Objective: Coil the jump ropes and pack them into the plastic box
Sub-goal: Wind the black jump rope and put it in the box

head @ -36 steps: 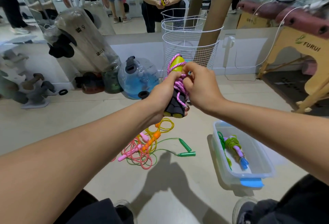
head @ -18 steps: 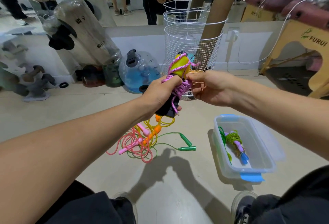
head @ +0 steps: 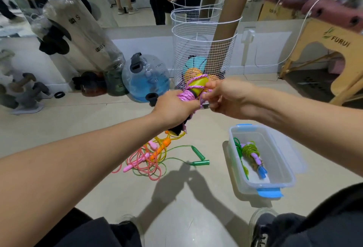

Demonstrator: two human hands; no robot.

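Left hand (head: 174, 107) grips the coiled pink rope bundle (head: 193, 90) mid-air; right hand (head: 225, 97) pinches its cord just beside. Plastic box (head: 282, 170) on the floor at right, one coiled rope (head: 251, 152) inside. Loose ropes (head: 151, 156) tangled on floor below the hands.

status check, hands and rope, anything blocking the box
Left hand grips the pink rope bundle; right hand pinches its cord. Plastic box open, one coiled rope inside. Nothing blocking; loose ropes on floor.
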